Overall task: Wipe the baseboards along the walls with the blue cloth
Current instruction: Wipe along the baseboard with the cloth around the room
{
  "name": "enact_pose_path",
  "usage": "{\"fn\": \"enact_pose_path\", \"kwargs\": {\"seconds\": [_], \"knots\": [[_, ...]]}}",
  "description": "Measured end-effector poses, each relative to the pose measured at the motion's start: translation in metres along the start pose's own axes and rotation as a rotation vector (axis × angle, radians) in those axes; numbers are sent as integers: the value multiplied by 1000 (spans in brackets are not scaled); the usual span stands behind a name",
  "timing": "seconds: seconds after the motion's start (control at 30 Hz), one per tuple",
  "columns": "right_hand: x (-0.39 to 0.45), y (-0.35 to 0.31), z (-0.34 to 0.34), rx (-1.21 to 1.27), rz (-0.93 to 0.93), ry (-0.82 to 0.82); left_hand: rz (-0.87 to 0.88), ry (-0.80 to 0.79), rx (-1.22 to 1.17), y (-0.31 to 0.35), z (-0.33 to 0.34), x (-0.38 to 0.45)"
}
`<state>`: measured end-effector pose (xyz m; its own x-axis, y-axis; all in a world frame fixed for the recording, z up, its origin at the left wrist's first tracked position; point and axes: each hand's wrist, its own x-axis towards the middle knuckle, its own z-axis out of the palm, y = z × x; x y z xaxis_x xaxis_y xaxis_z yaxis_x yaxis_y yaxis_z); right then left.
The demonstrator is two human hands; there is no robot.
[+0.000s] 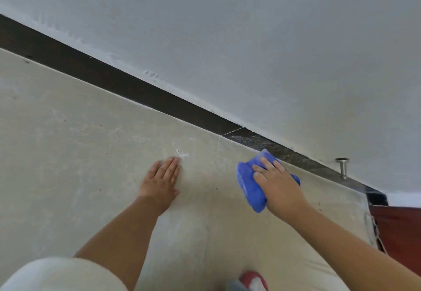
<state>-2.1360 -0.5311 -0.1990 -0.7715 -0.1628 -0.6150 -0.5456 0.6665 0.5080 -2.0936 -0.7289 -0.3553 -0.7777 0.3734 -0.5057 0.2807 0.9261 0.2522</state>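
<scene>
Kneeling over the beige tiled floor [91,145], we see a pale-clad knee [61,274] at the near left edge and a red-and-white shoe [254,279] at the bottom. Our left hand [160,182] lies flat on the tile, fingers straight and together, holding nothing. Our right hand [276,181] curls over the bunched blue cloth [249,183], pressing its far corner against the dark baseboard [127,84]. Farther right, a metal doorstop [342,166] projects from the white wall [250,40].

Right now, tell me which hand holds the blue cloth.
The right hand holds the blue cloth against the baseboard; the left hand lies flat on the floor.
</scene>
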Motion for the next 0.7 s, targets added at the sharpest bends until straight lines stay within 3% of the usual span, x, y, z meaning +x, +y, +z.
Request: {"fn": "enact_pose_path", "kwargs": {"seconds": [0.1,0.5,0.7], "knots": [[21,0,-12,14,-61,-44,-38,-17,6,6,-3,6],[125,14,44,-344,-211,210,-270,-66,37,33,-5,18],[108,58,87,-404,-195,125,-375,-13,23,61,-2,23]]}}
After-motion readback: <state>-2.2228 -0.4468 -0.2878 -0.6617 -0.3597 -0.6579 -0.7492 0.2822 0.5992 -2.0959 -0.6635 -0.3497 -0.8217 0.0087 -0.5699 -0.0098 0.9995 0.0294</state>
